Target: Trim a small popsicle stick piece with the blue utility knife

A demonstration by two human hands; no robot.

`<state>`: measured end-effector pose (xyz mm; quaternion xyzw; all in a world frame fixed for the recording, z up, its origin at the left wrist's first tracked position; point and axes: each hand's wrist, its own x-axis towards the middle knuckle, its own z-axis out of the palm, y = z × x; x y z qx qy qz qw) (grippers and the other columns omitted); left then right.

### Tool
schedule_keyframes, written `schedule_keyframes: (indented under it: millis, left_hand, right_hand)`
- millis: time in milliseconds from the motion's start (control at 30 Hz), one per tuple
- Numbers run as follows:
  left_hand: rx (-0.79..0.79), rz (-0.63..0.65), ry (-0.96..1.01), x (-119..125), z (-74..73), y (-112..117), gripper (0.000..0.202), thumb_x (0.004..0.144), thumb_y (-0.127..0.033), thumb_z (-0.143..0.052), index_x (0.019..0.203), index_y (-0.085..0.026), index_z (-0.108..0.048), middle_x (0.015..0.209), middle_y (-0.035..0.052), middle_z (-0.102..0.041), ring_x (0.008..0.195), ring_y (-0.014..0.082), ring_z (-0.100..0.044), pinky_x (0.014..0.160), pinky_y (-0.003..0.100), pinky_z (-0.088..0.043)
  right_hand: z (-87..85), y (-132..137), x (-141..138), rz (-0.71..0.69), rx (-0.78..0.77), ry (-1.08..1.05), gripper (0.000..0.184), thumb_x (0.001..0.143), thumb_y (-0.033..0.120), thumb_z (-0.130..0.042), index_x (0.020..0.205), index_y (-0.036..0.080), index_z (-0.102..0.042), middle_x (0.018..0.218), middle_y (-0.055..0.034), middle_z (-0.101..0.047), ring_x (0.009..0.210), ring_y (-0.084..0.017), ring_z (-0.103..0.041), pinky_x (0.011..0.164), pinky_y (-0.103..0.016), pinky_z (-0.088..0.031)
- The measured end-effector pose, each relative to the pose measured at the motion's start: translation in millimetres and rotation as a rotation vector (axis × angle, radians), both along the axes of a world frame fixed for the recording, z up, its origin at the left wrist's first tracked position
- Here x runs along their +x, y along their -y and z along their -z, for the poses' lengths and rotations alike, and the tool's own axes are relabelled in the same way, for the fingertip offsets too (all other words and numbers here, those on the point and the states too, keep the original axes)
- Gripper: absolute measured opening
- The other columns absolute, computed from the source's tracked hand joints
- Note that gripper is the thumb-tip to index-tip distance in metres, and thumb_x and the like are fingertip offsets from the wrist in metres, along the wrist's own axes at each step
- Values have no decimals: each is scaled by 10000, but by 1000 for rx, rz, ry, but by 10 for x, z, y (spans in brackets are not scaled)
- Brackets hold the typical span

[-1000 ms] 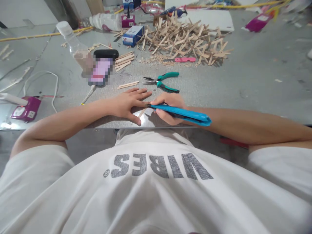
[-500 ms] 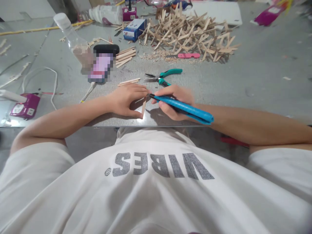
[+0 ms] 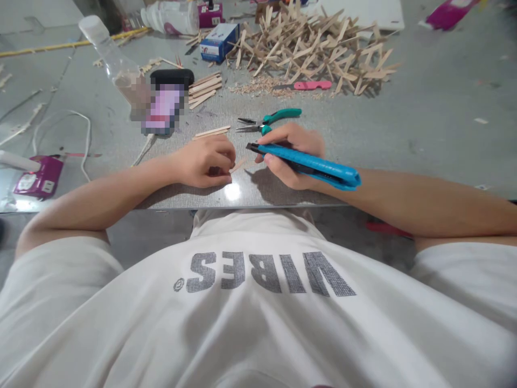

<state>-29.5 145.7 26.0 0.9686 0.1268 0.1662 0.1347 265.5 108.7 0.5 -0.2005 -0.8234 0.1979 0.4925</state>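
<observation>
My left hand (image 3: pixel 205 160) is curled closed near the table's front edge, pinching one end of a short wooden stick (image 3: pixel 239 165) that lies almost flat and points right. My right hand (image 3: pixel 293 153) is closed around a blue utility knife (image 3: pixel 309 164); the knife's dark tip sits just above and to the right of the stick, apart from it. Green-handled pliers (image 3: pixel 269 119) lie just beyond my right hand. Two loose sticks (image 3: pixel 211 132) lie just beyond my left hand.
A big heap of glued wooden sticks (image 3: pixel 315 46) fills the back, with shavings and a pink file (image 3: pixel 309 85) in front. A phone (image 3: pixel 161 108), a plastic bottle (image 3: pixel 117 64), a stack of sticks (image 3: pixel 204 89), a blue box (image 3: pixel 219 42), a white cable (image 3: pixel 83 140) and a purple packet (image 3: pixel 38 183) sit to the left.
My left hand went from lying flat on the stick to lifting it upright, then curled shut with the stick laid low. My right hand raised the knife off the stick and away from me.
</observation>
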Motion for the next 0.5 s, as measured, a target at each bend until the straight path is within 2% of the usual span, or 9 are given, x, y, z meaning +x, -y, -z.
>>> schedule_keyframes:
  millis: [100,167,200,267,333,367,500]
  left_hand:
    - [-135,-10,-20,0,-26,-3,482,1051,-611,-670,752,-235,-712,1002,140,-791,939,260,-730,908,444,-580]
    - [-142,-77,1,-15,-22,-31,571,995,-778,-688,815,-237,-714,1035,150,-775,955,283,-730,912,462,-585]
    - [-132,-111,3,-25,-17,-44,636,948,-867,-692,906,-235,-744,1106,167,-780,1013,310,-742,950,485,-587]
    - [-121,-158,-35,-41,-4,-55,863,864,-1006,-669,1219,-227,-780,1352,221,-765,1232,392,-738,1089,555,-563]
    - [-115,-182,-99,-47,8,-38,1077,845,-1070,-609,1521,-236,-689,1584,252,-683,1457,468,-651,1223,634,-482]
    - [-111,-185,-133,-45,14,-22,1129,853,-1081,-577,1616,-251,-630,1667,251,-636,1534,491,-597,1266,666,-434]
    - [-102,-189,-234,-15,37,43,1158,863,-1118,-445,1728,-353,-545,1870,157,-472,1676,511,-440,1343,747,-301]
  right_hand:
    - [-27,38,-9,47,-100,33,416,1101,648,-642,1243,262,-706,949,-51,-820,826,-242,-823,761,-399,-686]
    - [-44,61,-7,57,-149,41,461,1084,695,-662,1237,263,-708,949,-64,-816,845,-259,-822,780,-423,-685]
    - [-52,71,-3,53,-158,39,461,1085,696,-662,1238,263,-705,949,-63,-814,845,-258,-819,780,-425,-680]
    - [-66,82,8,37,-154,44,435,1096,669,-648,1241,263,-700,953,-53,-813,821,-241,-800,762,-414,-661]
    - [-75,83,20,16,-149,76,405,1103,639,-624,1229,261,-698,940,-42,-806,768,-217,-761,720,-395,-619]
    - [-76,80,23,-1,-155,104,384,1105,616,-620,1220,258,-696,923,-37,-798,739,-206,-738,700,-386,-593]
    - [-68,46,13,-98,-156,192,311,1096,536,-639,1147,230,-664,817,-1,-738,645,-155,-651,660,-337,-516]
